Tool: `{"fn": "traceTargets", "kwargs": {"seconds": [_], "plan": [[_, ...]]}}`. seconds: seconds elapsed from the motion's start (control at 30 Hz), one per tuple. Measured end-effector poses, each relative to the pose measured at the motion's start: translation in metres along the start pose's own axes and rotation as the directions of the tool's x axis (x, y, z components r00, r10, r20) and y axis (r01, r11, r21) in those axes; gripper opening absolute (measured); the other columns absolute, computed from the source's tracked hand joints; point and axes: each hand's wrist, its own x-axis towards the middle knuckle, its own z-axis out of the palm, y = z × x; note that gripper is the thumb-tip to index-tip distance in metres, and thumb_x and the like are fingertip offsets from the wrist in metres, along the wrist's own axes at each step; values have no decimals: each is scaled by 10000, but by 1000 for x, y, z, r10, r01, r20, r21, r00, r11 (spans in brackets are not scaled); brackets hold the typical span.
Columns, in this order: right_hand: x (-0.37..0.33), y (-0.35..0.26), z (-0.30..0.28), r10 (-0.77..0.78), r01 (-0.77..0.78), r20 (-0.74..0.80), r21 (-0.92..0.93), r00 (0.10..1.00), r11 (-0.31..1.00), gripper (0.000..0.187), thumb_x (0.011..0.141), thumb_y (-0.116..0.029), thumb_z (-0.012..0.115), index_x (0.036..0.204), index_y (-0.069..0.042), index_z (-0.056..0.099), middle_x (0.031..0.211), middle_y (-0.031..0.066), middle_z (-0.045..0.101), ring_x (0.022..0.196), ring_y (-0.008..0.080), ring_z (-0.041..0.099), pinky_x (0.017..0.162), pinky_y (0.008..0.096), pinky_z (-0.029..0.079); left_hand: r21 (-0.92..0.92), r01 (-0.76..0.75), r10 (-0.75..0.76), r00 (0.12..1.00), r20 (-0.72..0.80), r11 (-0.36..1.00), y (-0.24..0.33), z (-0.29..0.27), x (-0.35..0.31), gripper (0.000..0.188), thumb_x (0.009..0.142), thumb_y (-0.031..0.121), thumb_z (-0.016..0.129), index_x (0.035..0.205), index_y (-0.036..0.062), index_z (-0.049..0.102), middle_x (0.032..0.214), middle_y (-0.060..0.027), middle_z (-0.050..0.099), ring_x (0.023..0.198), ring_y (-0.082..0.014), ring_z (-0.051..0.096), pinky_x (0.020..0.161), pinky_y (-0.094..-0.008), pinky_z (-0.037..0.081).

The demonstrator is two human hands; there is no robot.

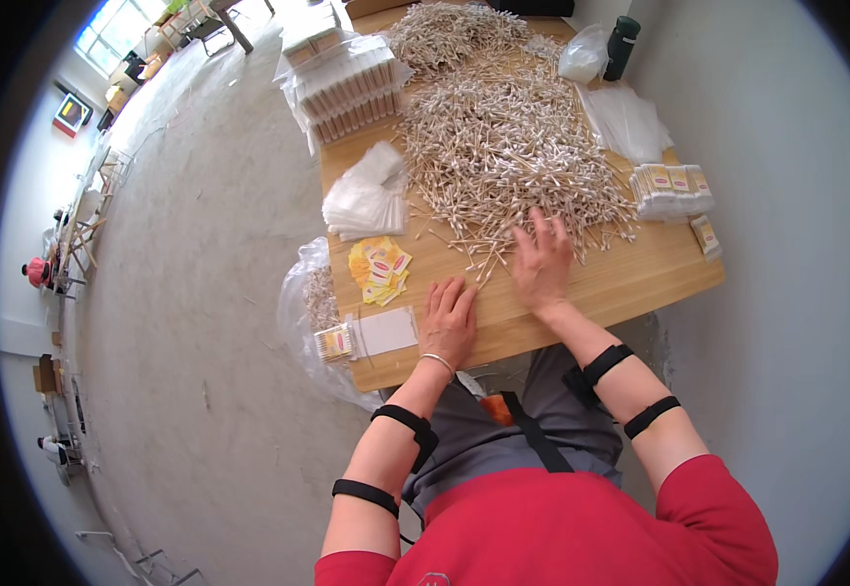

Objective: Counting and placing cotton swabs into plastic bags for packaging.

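Observation:
A large heap of loose cotton swabs [513,146] covers much of the wooden table [630,293]. At its near edge my right hand [544,264] is open, the fingers apart and touching the swabs. My left hand [449,322] rests on the tabletop by the near edge, its fingers stretched forward with nothing visible in them; what lies under the palm is hidden. Just left of it is a white rectangular card or pad [388,331]. Beside that sits a small clear packet of swabs [333,343]. Yellow printed cards [380,269] are piled loosely farther up.
Clear plastic bags [366,192] lie left of the heap, and more flat bags [628,122] lie right. Packed swab bundles [347,93] are stacked at the far left. Filled packets [672,190] and a dark bottle [621,48] stand right. A plastic sack [303,293] hangs beside the table.

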Motion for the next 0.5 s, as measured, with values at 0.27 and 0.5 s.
{"fn": "traceTargets", "kwargs": {"seconds": [0.27,0.5], "plan": [[-5,4,15,3,-34,141,221,990,975,241,784,-160,645,1024,-136,653,1112,38,568,1107,243,477,969,410,343,-26,-62,61,998,-30,998,7,-6,6,151,809,93,632,957,113,651,1044,-43,610,1065,-241,552,1063,-437,345],[-23,-11,7,-291,204,139,442,947,873,226,773,-159,655,997,-133,649,1025,30,604,1033,232,519,971,413,340,-1,-26,26,1000,5,1000,3,-5,2,204,790,121,638,994,116,630,1079,-55,588,1102,-228,527,1070,-428,332]]}}
